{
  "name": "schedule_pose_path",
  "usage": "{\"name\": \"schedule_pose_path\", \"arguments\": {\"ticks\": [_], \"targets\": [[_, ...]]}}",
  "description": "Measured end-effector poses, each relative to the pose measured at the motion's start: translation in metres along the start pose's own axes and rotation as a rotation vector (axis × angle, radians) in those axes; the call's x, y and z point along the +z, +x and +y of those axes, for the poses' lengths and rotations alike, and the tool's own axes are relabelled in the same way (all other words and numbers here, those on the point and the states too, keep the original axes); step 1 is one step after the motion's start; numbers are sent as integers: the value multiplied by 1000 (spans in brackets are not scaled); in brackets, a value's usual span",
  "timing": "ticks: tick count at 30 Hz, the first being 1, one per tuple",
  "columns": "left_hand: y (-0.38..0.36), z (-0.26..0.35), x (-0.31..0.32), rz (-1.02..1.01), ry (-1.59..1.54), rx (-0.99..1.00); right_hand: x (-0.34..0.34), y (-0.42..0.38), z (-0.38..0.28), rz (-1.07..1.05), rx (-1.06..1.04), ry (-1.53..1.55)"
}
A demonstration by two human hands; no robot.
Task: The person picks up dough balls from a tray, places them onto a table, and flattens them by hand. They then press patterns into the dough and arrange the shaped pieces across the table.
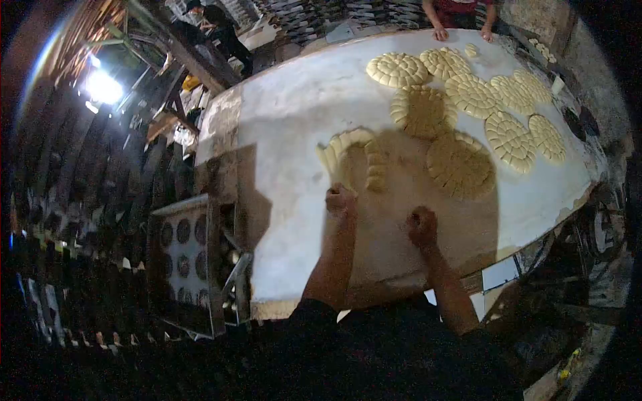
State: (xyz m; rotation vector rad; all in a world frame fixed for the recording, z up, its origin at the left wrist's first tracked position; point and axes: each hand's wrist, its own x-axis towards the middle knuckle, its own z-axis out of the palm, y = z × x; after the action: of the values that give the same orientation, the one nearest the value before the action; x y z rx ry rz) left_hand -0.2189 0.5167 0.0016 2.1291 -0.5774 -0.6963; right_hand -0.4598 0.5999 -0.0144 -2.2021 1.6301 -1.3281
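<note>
My left hand (341,200) is closed at the lower end of a strip of pale dough pieces (348,139), which curves over the white table in an arch. A short column of dough pieces (375,167) forms the arch's right side. To the right, my right hand (422,227) is curled into a fist over the table, apart from the dough; whether anything is inside it is hidden. Beyond it lies a round patterned dough piece (460,164) in my shadow, with another round piece (422,111) above it.
The white table (287,113) bears several more dough rounds (510,140) at the right. Across it are a co-worker's hands (441,33). Another person (217,30) is at the upper left. A frame with round holes (184,232) stands by the table's left edge.
</note>
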Motion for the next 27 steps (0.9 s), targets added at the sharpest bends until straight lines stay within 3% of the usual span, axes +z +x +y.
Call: {"name": "schedule_pose_path", "arguments": {"ticks": [3, 5, 6, 8, 10, 13, 15, 17, 18, 19, 21, 23, 24, 25, 27], "targets": [[-50, -35, -12, 140, 38, 45, -4, 0, -11, -67, 109, 111], [-68, -51, -39, 31, -97, 60, -5, -3, -13, -107, 175, 108], [-76, -58, -59, -121, -250, 55, -8, -9, -16, -130, 209, 102], [-102, -70, -90, -302, -450, -33, -17, -23, -33, -180, 342, 223], [-122, -77, -113, -357, -540, -171, -24, -29, -44, -253, 411, 292], [-128, -113, -124, -307, -254, -22, -34, -49, -65, -359, 479, 450], [-131, -120, -118, -619, -309, 34, -34, -52, -93, -369, 598, 725], [-130, -107, -111, -742, -207, 311, -36, -40, -134, -385, 652, 996], [-126, -81, -111, -702, -83, 563, -38, -36, -141, -387, 676, 1133], [-117, -54, -106, -653, 41, 818, -40, -34, -134, -377, 636, 964], [-79, 2, -89, -527, -6, 653, -45, -22, -115, -347, 544, 626], [-35, 39, -68, -192, 254, 486, -63, -9, -92, -392, 251, 157], [-4, 27, -43, -125, 371, 498, -72, -7, -78, -411, 108, -81], [39, -2, -6, -57, 486, 507, -73, -11, -59, -362, 49, -98], [45, 14, 19, 62, 645, 528, -65, -20, -26, -265, -62, -135]]}}
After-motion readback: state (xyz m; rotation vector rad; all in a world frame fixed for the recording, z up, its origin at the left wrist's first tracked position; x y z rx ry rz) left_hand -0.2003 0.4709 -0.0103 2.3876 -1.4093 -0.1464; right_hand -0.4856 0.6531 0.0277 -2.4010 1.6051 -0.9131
